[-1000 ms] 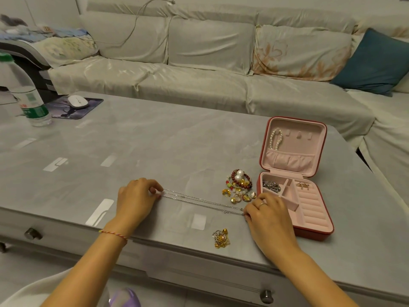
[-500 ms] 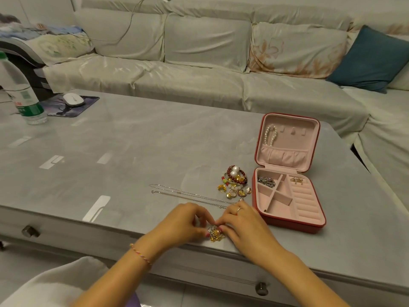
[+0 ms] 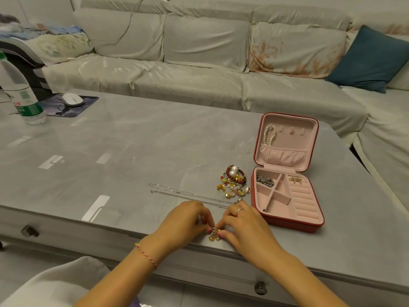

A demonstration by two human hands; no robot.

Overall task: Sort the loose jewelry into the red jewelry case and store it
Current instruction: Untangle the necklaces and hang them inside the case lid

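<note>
At the far left of the grey table [image 3: 132, 140] a clear plastic water bottle [image 3: 21, 94] with a green label stands upright, and just to its right a white mouse [image 3: 72, 99] rests on a dark mouse pad [image 3: 88, 105]. Behind the table runs a pale covered sofa [image 3: 199, 63], with a teal cushion [image 3: 371, 60] at its right end.

Toward the near edge of the table, two thin silver chains [image 3: 188, 194] lie stretched side by side, running from mid-table rightward. Below them the left hand [image 3: 186, 222], a braided thread bracelet on its wrist, has its fingers curled in a tight grip, pinching a small gold trinket [image 3: 214, 234] that sits close to the table's front edge. The right hand [image 3: 245, 224], with a ring on one finger, meets it from the other side; its fingertips [image 3: 221, 234] are also closed in a pinching grip on the same trinket, so both hands hold the piece between them.

Beyond the hands lies a heap of loose jewelry [image 3: 234, 181]: a dark red bead bracelet, two large pearls, coloured beads and several gold pieces. Just right of the heap the red jewelry case [image 3: 287, 220] lies open, its lid upright. A pearl strand [image 3: 270, 135] hangs inside the lid at the left. In the pink tray, a silvery chain piece [image 3: 264, 180] fills the rear left compartment and a gold item [image 3: 295, 179] sits at the top of the ring rolls.
</note>
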